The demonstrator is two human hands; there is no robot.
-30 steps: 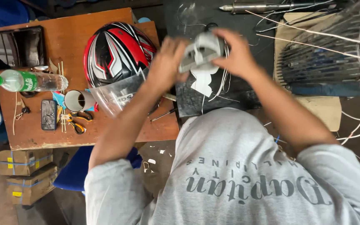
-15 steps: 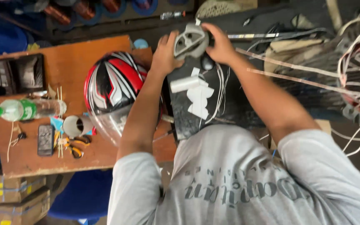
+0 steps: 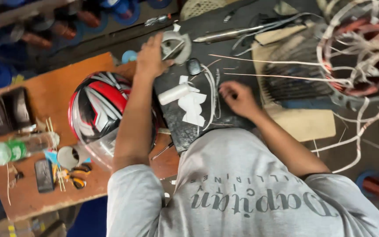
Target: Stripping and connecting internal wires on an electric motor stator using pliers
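Two bare hands work apart over the dark rubber mat (image 3: 185, 127): the left hand (image 3: 151, 58) is stretched to the far edge, fingers closed on a small grey round metal part with spokes (image 3: 176, 45), held just above or on the bench; which, I cannot tell. The right hand (image 3: 237, 98) rests loosely curled on the mat, holding nothing that shows, near thin pale strips (image 3: 259, 75). A white roll of tape (image 3: 174, 93) and white paper scraps (image 3: 194, 107) lie between the hands. A large motor stator with red copper windings and white lacing (image 3: 365, 57) stands at the right, its loose ends untrimmed, so the work looks unfinished.
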